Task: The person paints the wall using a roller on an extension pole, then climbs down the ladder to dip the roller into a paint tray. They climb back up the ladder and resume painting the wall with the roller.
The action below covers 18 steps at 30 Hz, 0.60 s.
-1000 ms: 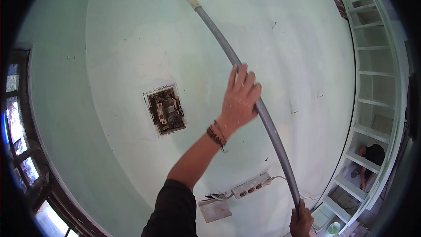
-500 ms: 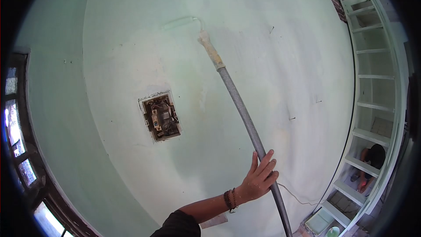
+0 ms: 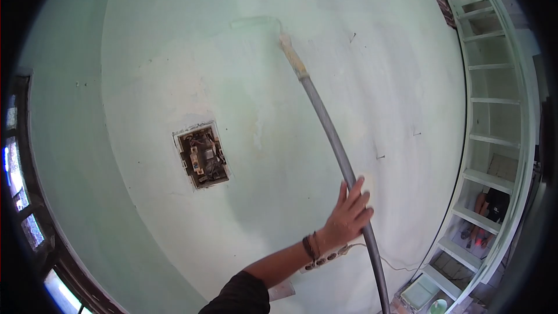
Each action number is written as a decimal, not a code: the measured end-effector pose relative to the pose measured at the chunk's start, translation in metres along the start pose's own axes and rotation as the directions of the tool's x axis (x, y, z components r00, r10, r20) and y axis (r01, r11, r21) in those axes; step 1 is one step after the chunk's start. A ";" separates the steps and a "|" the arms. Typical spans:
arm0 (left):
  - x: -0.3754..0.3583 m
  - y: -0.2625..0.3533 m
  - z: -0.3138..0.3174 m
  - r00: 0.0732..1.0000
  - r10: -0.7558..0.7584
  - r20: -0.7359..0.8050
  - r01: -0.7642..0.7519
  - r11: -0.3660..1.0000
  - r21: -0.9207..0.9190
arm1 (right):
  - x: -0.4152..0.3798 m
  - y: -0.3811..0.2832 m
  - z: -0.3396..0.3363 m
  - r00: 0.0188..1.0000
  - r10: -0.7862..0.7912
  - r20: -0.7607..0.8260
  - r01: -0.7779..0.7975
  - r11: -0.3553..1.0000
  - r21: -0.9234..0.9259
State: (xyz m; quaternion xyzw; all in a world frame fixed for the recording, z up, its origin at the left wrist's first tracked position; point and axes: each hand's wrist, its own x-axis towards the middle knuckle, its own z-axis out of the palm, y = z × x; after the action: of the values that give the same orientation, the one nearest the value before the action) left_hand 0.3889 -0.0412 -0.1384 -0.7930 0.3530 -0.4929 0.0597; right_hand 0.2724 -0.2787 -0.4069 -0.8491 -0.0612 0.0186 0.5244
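From the bottom, my left hand [image 3: 347, 221] reaches up to a long grey pole [image 3: 334, 134]. Its fingers are against the pole, somewhat spread around it, and a dark bracelet circles the wrist. My right hand is out of view. The pole's upper end has a worn, yellowish handle [image 3: 294, 57] joined to it. A pale green paint roller [image 3: 254, 21], slightly blurred, is at the top against the patchy green and white wall [image 3: 279, 186]. Below the roller and to its left, an open electrical box [image 3: 203, 157] shows wires inside.
White shelving [image 3: 494, 101] stands along the right. Beyond its lower part, a person [image 3: 497, 204] is partly visible. A paint tray [image 3: 419, 294] and a green container [image 3: 439, 306] are at bottom right. A socket strip [image 3: 325, 260] sits behind my wrist. Left is a dark-framed window [image 3: 35, 227].
In the view, the roller, pole top and handle have shifted right, while the wall box and shelving have shifted slightly left. My left hand appears higher. The socket strip now shows behind my wrist.
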 end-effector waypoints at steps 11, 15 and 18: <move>0.147 -0.107 -0.054 0.925 0.215 -0.312 -0.138 0.958 0.251 | 0.051 -0.107 -0.042 0.769 -0.479 -0.423 0.467 0.873 -0.140; 0.206 -0.142 -0.083 0.904 0.251 -0.347 -0.134 0.935 0.329 | 0.067 -0.157 -0.081 0.687 -0.592 -0.421 0.575 0.797 -0.184; 0.229 -0.159 -0.097 0.895 0.275 -0.352 -0.125 0.911 0.393 | 0.075 -0.178 -0.104 0.760 -0.568 -0.316 0.607 0.794 0.032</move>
State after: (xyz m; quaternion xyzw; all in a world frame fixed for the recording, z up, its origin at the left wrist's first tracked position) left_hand 0.4495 -0.0396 0.1503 -0.6096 0.3423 -0.6915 0.1817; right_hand 0.3419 -0.2836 -0.1990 -0.7433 -0.2454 -0.2678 0.5617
